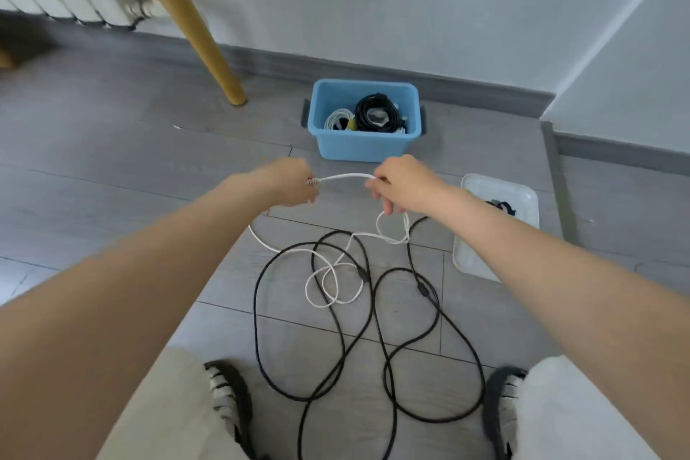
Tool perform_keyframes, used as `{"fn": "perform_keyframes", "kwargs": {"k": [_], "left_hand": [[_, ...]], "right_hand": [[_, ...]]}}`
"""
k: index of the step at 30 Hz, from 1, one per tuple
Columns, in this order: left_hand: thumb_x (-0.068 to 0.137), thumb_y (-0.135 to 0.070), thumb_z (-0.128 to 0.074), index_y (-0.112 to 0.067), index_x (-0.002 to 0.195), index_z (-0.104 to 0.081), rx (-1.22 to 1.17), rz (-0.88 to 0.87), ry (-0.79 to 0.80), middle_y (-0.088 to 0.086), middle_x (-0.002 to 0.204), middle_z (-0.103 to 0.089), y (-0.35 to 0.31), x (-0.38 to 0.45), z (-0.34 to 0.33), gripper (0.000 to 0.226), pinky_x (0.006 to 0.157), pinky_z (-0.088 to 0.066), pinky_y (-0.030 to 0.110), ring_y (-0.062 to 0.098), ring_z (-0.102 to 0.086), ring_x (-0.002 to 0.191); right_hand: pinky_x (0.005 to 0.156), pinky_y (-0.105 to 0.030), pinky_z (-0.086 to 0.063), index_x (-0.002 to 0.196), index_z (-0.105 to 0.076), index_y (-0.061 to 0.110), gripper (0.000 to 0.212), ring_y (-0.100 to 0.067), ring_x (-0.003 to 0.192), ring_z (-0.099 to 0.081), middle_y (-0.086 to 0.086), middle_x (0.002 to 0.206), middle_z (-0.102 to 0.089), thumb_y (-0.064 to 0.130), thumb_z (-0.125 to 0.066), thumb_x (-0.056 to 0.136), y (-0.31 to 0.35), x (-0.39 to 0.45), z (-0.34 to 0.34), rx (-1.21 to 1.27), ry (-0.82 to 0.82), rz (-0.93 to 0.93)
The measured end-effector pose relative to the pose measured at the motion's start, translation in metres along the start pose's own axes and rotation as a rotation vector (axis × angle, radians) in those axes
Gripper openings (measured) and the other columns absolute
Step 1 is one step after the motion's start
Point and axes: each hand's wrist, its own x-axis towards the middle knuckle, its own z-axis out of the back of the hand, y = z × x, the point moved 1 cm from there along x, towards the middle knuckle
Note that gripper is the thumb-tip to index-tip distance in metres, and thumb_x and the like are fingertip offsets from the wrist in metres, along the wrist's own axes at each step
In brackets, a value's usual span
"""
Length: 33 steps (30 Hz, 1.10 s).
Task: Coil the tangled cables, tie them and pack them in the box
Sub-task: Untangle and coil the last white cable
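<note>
Both hands out in front over the floor, a short span of white cable [345, 177] stretched between them. Left hand [289, 181] curled round the plug end, the connector just showing at its fingers; right hand [401, 183] pinches the cable further along, fingers bent, the slack dropping from it in a small loop. The rest of the white cable lies in loose rings on the floor, crossing over and under a long black cable [373, 310] that sprawls between the feet. Judged: both cables are light, limp and slightly springy, so they will hold set curls and snag where they cross; best taken near the plug and fed through the fingers, drawing the white one free of the black before winding. Forearms extended, wrists level, hands near each other. Blue box [364, 149] stands beyond the hands near the wall, already holding coiled black and white bundles. A white lid [481, 258] lies right of the tangle with small dark ties on it.
</note>
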Motion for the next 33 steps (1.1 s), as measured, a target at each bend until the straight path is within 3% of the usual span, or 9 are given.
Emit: {"fn": "perform_keyframes", "kwargs": {"k": [4,7,9,14,17,20,25,29,33], "left_hand": [[0.096,-0.013,-0.039,-0.011,0.074,-0.051,-0.041,0.020,-0.149,0.005,0.080,-0.052,-0.018,-0.075,0.045,0.025,0.062,-0.040,0.026,0.021,-0.049,0.075],[0.093,-0.010,-0.043,-0.009,0.076,-0.050,-0.089,-0.009,-0.212,0.001,0.077,-0.049,-0.030,-0.125,0.072,0.019,0.058,-0.036,0.021,0.016,-0.045,0.068],[0.091,-0.011,-0.052,-0.010,0.094,-0.057,-0.331,-0.063,-0.266,0.002,0.088,-0.057,-0.034,-0.150,0.086,0.006,0.064,-0.042,0.022,0.015,-0.051,0.074],[0.095,-0.023,-0.052,-0.012,0.077,-0.054,-1.182,-0.384,-0.426,-0.006,0.055,-0.038,-0.069,-0.232,0.113,0.021,0.042,-0.033,0.015,0.008,-0.033,0.050],[0.096,-0.030,-0.050,-0.014,0.077,-0.054,-1.231,-0.489,-0.386,-0.013,0.046,-0.028,-0.079,-0.256,0.112,0.025,0.037,-0.019,0.014,0.006,-0.021,0.046],[0.096,-0.040,-0.044,-0.016,0.081,-0.057,-1.149,-0.503,-0.294,-0.012,0.050,-0.028,-0.078,-0.265,0.104,0.031,0.039,-0.016,0.015,0.006,-0.019,0.047],[0.100,-0.040,-0.032,-0.013,0.075,-0.053,-1.048,-0.240,-0.067,-0.009,0.048,-0.029,-0.083,-0.251,0.076,0.043,0.034,-0.016,0.013,0.004,-0.021,0.037],[0.103,-0.033,-0.028,-0.017,0.071,-0.044,-1.169,-0.355,0.060,-0.011,0.048,-0.021,-0.089,-0.244,0.068,0.039,0.033,-0.012,0.014,0.004,-0.015,0.038],[0.102,-0.030,-0.034,-0.014,0.083,-0.056,-1.495,-0.461,0.000,-0.012,0.046,-0.026,-0.102,-0.237,0.080,0.033,0.033,-0.015,0.013,0.002,-0.019,0.036]], "right_hand": [[0.048,-0.013,-0.046,0.064,-0.057,0.014,0.031,-0.005,0.040,-0.055,-0.002,0.058,-0.065,0.013,-0.048,0.094,0.053,-0.046,0.060,0.270,-0.204,0.043],[0.065,-0.022,-0.051,0.075,-0.064,0.011,0.015,-0.010,0.055,-0.059,-0.006,0.069,-0.067,0.010,-0.058,0.088,0.093,-0.088,0.107,0.339,-0.343,0.140],[0.071,-0.023,-0.048,0.086,-0.069,0.010,0.008,-0.010,0.064,-0.058,-0.002,0.073,-0.066,0.013,-0.062,0.087,0.118,-0.115,0.134,0.271,-0.398,0.212],[0.057,-0.004,-0.043,0.088,-0.067,0.005,0.012,0.008,0.048,-0.054,0.008,0.062,-0.061,0.004,-0.055,0.090,0.167,-0.182,0.178,0.179,-0.514,0.372],[0.056,-0.009,-0.046,0.086,-0.068,0.003,0.020,0.006,0.046,-0.053,0.009,0.060,-0.058,0.003,-0.049,0.091,0.173,-0.208,0.182,0.112,-0.573,0.425],[0.063,-0.025,-0.047,0.089,-0.067,0.011,0.023,-0.002,0.046,-0.052,0.003,0.061,-0.058,0.015,-0.045,0.096,0.160,-0.224,0.170,-0.070,-0.483,0.406],[0.070,-0.036,-0.050,0.086,-0.062,0.013,0.022,-0.021,0.059,-0.050,-0.003,0.070,-0.055,0.016,-0.043,0.095,0.129,-0.206,0.117,-0.223,-0.366,0.338],[0.067,-0.025,-0.047,0.077,-0.061,0.016,0.028,-0.013,0.061,-0.053,-0.005,0.075,-0.061,0.014,-0.041,0.097,0.111,-0.195,0.095,0.088,-0.439,0.277],[0.072,-0.010,-0.035,0.084,-0.062,0.007,0.038,-0.001,0.079,-0.050,-0.001,0.081,-0.065,0.019,-0.030,0.102,0.109,-0.183,0.090,0.334,-0.281,0.214]]}}
